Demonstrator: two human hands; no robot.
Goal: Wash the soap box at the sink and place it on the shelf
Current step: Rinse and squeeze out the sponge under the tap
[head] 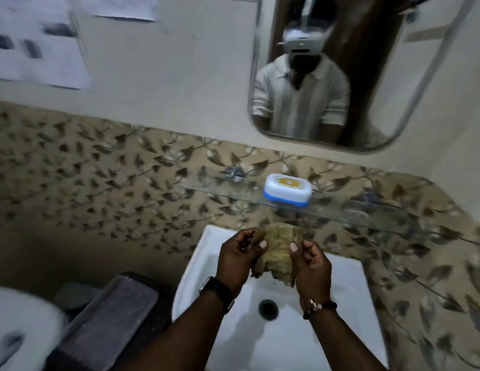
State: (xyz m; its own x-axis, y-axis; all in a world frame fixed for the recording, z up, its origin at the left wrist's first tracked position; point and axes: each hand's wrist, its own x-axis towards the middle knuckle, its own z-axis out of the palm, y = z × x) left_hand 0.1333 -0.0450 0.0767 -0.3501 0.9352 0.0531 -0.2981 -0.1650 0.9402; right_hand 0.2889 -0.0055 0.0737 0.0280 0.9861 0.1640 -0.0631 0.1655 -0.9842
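Observation:
The soap box (287,190), white with a blue base and a yellow label on its lid, stands closed on the glass shelf (222,192) above the sink. Below it, over the white sink (206,253), my left hand (237,259) and my right hand (312,266) both grip a worn olive-green scrubbing cloth (279,250), stretched between them with each thumb pressed on its face. Both hands are well below and in front of the soap box and do not touch it. The sink's drain (268,309) shows between my forearms.
A mirror (394,116) hangs on the wall above the shelf and reflects a person in a striped shirt. Leaf-patterned tiles cover the wall behind the sink. A dark block-like object (110,314) and a white rounded fixture (22,325) sit left of the sink.

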